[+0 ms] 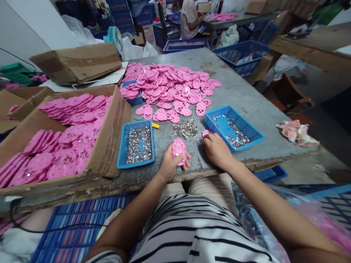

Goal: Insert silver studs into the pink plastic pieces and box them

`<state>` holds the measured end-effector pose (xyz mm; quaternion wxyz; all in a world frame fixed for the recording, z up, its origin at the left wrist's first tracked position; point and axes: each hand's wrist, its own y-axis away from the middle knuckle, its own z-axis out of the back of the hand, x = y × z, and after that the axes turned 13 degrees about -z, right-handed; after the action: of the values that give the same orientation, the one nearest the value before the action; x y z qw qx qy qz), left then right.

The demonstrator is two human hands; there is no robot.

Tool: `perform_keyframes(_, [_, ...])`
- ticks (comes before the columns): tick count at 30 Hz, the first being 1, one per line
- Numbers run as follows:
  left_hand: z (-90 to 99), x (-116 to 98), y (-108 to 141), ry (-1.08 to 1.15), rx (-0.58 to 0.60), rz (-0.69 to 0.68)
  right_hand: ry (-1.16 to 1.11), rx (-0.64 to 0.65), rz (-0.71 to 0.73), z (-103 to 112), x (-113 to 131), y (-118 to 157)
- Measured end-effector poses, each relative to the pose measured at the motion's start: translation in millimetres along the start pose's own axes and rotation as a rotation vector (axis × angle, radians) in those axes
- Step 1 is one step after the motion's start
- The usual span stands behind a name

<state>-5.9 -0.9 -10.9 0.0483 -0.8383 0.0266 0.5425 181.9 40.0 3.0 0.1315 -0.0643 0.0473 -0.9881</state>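
Note:
My left hand (171, 160) is closed around a pink animal-shaped plastic piece (179, 147), its thumb lying across the lower part. The piece is tilted up, its flat face toward me. My right hand (216, 149) rests low over the table with curled fingers. Another pink plastic piece (206, 133) sticks out past its fingertips, mostly covered by the hand. Between and beyond both hands lies a loose heap of small metal parts (185, 129). A blue tray (153, 146) of such parts stands left of my left hand; a second blue tray (253, 140) sits just right of my right hand.
Many pink pieces (167, 86) are heaped farther back on the grey table (233, 91). At left, a cardboard box (120, 113) holds stacked pink pieces. A yellow-handled tool (155, 125) lies beside the left tray. Another person (189, 20) sits at a table behind.

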Motion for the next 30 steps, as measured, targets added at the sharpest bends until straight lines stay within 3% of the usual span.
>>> perform_keyframes(9, [2.4, 1.9, 1.2, 0.007, 0.009, -0.007, 0.114, 0.013, -0.106, 11.2, -23.7, -4.5])
perform_keyframes(18, [-0.1, -0.1, -0.1, -0.019, 0.01, -0.002, 0.046, 0.14, -0.249, 1.8, 19.1, -16.8])
perform_keyframes(23, [0.0, 0.2, 0.4, -0.021, 0.002, -0.007, 0.054, 0.133, -0.302, -5.4, 20.7, -22.1])
perform_keyframes(27, [0.6, 1.1, -0.3, -0.023, 0.005, -0.008, -0.174, 0.072, -0.323, -7.0, 13.4, -19.0])
perform_keyframes(30, [0.2, 1.9, -1.1, -0.027, -0.005, -0.009, -0.671, 0.107, -0.377, -8.0, 13.6, -12.7])
